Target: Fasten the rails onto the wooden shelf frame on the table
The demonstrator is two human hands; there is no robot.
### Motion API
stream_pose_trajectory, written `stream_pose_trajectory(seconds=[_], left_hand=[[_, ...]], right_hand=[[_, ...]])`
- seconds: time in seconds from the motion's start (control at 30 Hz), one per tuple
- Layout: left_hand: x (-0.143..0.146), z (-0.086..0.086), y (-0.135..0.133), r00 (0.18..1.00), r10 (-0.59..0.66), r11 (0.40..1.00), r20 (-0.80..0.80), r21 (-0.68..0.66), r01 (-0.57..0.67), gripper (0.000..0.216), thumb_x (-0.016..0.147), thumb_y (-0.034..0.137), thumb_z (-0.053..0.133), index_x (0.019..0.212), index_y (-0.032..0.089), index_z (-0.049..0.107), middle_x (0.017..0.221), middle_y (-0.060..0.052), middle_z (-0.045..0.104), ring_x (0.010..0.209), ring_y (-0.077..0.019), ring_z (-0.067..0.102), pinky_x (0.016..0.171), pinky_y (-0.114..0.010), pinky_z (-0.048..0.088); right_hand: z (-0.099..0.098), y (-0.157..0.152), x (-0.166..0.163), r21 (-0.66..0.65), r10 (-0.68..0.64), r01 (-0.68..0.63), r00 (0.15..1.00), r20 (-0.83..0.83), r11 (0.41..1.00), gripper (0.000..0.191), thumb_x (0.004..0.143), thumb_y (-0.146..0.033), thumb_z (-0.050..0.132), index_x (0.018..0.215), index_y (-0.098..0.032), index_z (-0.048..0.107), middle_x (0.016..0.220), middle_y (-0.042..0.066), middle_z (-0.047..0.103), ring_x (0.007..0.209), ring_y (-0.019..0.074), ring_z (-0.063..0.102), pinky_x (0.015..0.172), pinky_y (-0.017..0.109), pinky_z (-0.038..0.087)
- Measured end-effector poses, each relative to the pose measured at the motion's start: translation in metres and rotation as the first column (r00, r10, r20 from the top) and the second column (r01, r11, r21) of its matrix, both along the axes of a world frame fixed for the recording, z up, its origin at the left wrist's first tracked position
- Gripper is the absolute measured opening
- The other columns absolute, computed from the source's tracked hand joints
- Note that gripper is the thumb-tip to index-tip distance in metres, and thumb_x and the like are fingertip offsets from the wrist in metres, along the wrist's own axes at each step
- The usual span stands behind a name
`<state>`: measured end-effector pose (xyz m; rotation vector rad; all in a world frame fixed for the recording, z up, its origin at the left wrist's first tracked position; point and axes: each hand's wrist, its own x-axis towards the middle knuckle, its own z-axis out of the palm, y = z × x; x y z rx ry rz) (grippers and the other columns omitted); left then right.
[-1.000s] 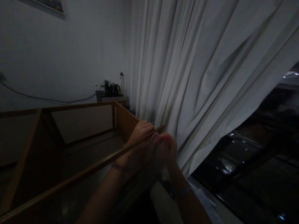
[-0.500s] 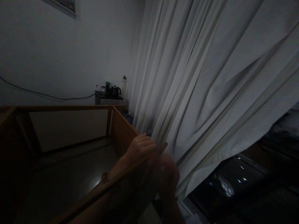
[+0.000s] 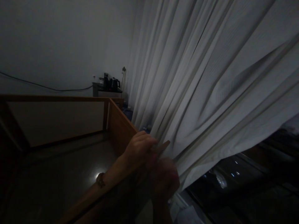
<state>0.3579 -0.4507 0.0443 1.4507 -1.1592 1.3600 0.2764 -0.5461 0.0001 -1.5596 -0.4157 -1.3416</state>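
My left hand, with a bracelet on its wrist, is closed over the near corner of a wooden furniture frame. The pointed wooden end of that corner sticks out just past its fingers. Right below and beside it, my right hand is curled like a fist and smeared by motion. Whatever it may hold is hidden in the dark and the blur.
A long white curtain hangs close on the right. At the back, a small cabinet carries a black kettle. A cable runs along the wall. Glossy dark surfaces and pale papers or cloth lie lower right.
The view has tilted down slightly, so the cabinet and frame sit higher. My left hand keeps its place on the corner. My right hand stays beside it, still blurred, shifted slightly.
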Motion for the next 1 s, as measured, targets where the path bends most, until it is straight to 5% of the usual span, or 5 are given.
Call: stream_pose_trajectory(seconds=[0.23,0.37,0.63,0.83,1.0], left_hand=[[0.001,-0.007,0.001,0.994,0.016,0.998,-0.111,0.070,-0.008,0.029,0.093,0.032,0.040,0.066,0.022,0.042,0.055,0.001,0.050,0.054,-0.0158,0.043,0.055,-0.032,0.038],[0.002,-0.009,0.001,0.992,0.059,0.994,-0.109,0.095,-0.049,0.033,0.093,0.035,0.037,0.063,0.023,0.040,0.054,0.001,0.048,0.052,-0.0155,0.040,0.054,-0.032,0.038],[0.003,-0.013,-0.001,0.990,0.097,0.990,-0.098,0.108,-0.086,0.036,0.095,0.037,0.034,0.062,0.022,0.039,0.054,0.001,0.046,0.053,-0.0159,0.041,0.055,-0.033,0.036],[0.000,-0.007,-0.001,0.993,0.088,0.993,-0.081,0.091,-0.081,0.037,0.098,0.036,0.033,0.064,0.022,0.040,0.054,0.002,0.041,0.052,-0.0145,0.040,0.056,-0.032,0.035],[-0.005,0.001,-0.001,0.993,0.109,0.993,-0.037,0.052,-0.107,0.037,0.098,0.034,0.033,0.063,0.022,0.038,0.052,0.004,0.038,0.049,-0.0137,0.039,0.052,-0.032,0.033]], right_hand=[[0.019,-0.013,-0.014,-0.031,0.058,-0.063,0.988,-0.143,0.998,0.045,0.106,-0.040,0.031,0.072,-0.021,0.055,0.063,-0.003,0.053,0.056,0.0101,0.052,0.052,0.022,0.041],[0.010,-0.014,-0.008,-0.121,0.030,-0.032,0.999,-0.023,0.992,0.039,0.105,-0.034,0.034,0.075,-0.022,0.056,0.063,-0.003,0.056,0.057,0.0111,0.055,0.051,0.023,0.042],[-0.005,-0.003,0.002,-0.065,0.016,-0.009,0.995,0.100,0.998,0.039,0.105,-0.035,0.031,0.078,-0.024,0.056,0.064,-0.001,0.060,0.055,0.0133,0.058,0.049,0.027,0.043],[-0.008,-0.010,-0.002,-0.161,-0.033,0.040,0.998,0.048,0.986,0.040,0.104,-0.035,0.030,0.077,-0.023,0.057,0.064,-0.001,0.059,0.058,0.0132,0.058,0.054,0.027,0.045],[0.008,-0.019,-0.011,-0.207,-0.021,-0.003,0.993,-0.114,0.978,0.042,0.105,-0.033,0.032,0.070,-0.022,0.053,0.061,-0.002,0.058,0.058,0.0118,0.057,0.054,0.025,0.043]])
